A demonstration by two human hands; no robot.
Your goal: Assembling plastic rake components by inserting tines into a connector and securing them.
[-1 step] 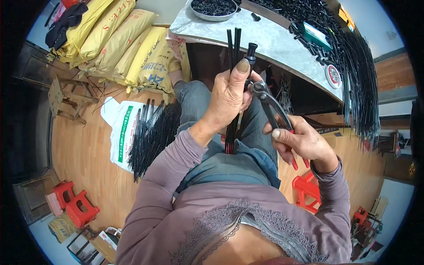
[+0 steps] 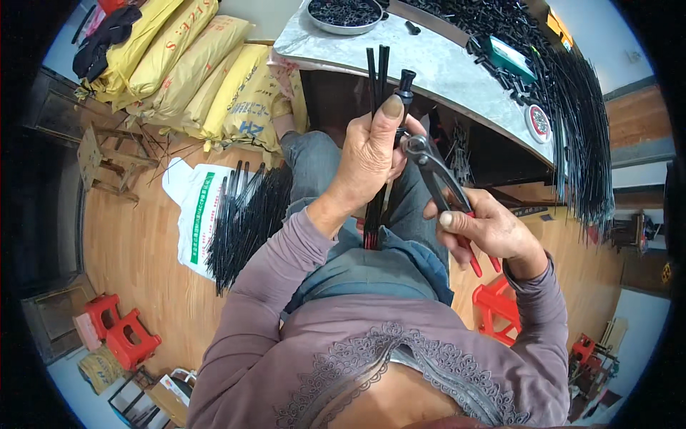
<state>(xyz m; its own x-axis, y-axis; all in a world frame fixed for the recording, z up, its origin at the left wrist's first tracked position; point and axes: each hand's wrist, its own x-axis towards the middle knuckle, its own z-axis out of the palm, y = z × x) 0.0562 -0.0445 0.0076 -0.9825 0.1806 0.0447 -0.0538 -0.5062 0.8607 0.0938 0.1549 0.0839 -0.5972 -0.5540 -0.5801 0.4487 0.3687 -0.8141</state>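
Pincers [image 2: 429,161], blk w/ red grips, clasped in R hand [image 2: 482,223], jaws right by L hand [image 2: 373,150], which grips slim blk rods [image 2: 372,82] + blk flared fitting [image 2: 405,87]. White bag [image 2: 186,218]: green printed band. Yellow sacks [image 2: 204,61]: red, blue lettering.

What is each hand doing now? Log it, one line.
left hand: gripping slender black rods, black flared-top piece | right hand: holding red-handled dark metal pincers, head end near left hand

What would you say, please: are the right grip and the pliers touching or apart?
Touching: the head view shows the right grip wrapped around the handles of the pliers.
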